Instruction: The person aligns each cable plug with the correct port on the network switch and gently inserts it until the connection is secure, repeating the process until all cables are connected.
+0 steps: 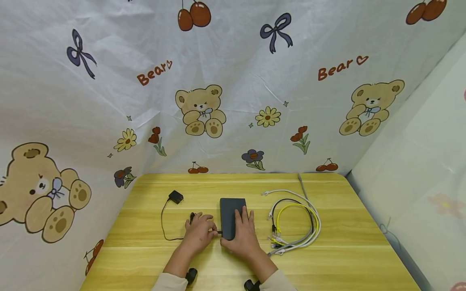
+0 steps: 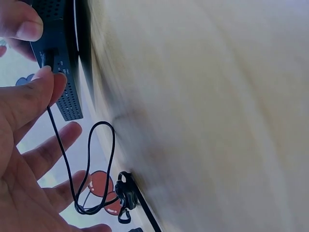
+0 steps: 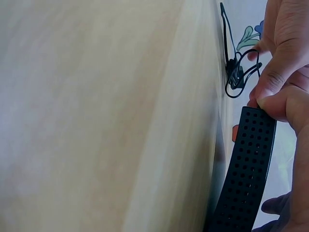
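A dark box-shaped network device (image 1: 227, 214) with perforated sides is near the middle of the table. My right hand (image 1: 244, 237) grips it, with the thumb at its near corner and the fingers over its top and right side. My left hand (image 1: 198, 234) pinches a small black power plug (image 2: 48, 60) between thumb and index finger at a port in the device's left side; the plug's tip is hidden there. Its other fingers are spread. From the plug a thin black cord (image 2: 63, 150) loops down to a tied bundle (image 2: 126, 195).
A black power adapter (image 1: 176, 197) lies at the back left, its cord running towards my left hand. On the right is a loose coil of white, grey, black and yellow network cables (image 1: 317, 226). A patterned cloth (image 1: 236, 68) hangs behind the wooden table (image 1: 346, 258).
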`<state>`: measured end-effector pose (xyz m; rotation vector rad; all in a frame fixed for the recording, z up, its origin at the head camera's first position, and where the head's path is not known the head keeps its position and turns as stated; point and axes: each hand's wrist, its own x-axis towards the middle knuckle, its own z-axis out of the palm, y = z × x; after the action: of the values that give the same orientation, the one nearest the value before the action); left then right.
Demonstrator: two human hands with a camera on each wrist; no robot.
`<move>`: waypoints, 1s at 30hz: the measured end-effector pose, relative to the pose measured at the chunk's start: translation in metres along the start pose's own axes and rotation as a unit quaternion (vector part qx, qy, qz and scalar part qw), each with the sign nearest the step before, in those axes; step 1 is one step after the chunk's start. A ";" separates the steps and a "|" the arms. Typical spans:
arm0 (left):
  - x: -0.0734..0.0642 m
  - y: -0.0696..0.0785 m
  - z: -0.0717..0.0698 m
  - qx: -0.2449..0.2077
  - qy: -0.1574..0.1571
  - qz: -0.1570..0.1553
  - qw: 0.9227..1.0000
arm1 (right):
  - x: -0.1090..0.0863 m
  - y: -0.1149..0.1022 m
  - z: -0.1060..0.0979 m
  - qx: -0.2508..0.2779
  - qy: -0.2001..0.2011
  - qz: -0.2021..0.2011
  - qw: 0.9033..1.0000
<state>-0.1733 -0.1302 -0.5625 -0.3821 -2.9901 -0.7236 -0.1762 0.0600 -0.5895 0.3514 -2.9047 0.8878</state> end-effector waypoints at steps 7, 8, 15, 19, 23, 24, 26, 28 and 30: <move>0.000 0.001 0.003 0.001 -0.002 0.001 1.000 | -0.002 -0.002 -0.003 0.013 -0.004 0.008 1.000; 0.000 0.000 0.004 0.002 -0.002 0.001 1.000 | -0.003 -0.002 -0.003 0.014 -0.003 0.008 1.000; 0.000 0.000 0.006 0.007 0.001 0.004 1.000 | -0.002 -0.001 0.001 -0.001 0.006 0.007 1.000; -0.001 -0.001 0.006 0.005 -0.005 -0.002 1.000 | -0.002 -0.001 0.003 -0.008 0.003 0.009 1.000; -0.002 -0.002 0.005 0.003 -0.010 -0.010 1.000 | -0.001 -0.002 0.003 -0.019 -0.005 0.011 1.000; -0.002 -0.002 0.005 0.003 -0.010 -0.010 1.000 | -0.001 -0.002 0.004 -0.022 -0.006 0.011 1.000; -0.002 -0.003 0.005 0.004 -0.011 -0.011 1.000 | -0.001 -0.002 0.004 -0.028 -0.004 0.013 1.000; -0.002 -0.003 0.005 0.005 -0.012 -0.012 1.000 | -0.001 -0.003 0.004 -0.034 -0.004 0.014 0.999; -0.002 -0.002 0.005 0.007 -0.011 -0.012 1.000 | -0.001 -0.004 0.004 -0.033 -0.001 0.014 0.999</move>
<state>-0.1719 -0.1304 -0.5681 -0.3551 -3.0242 -0.7045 -0.1749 0.0548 -0.5909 0.3069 -2.9391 0.7948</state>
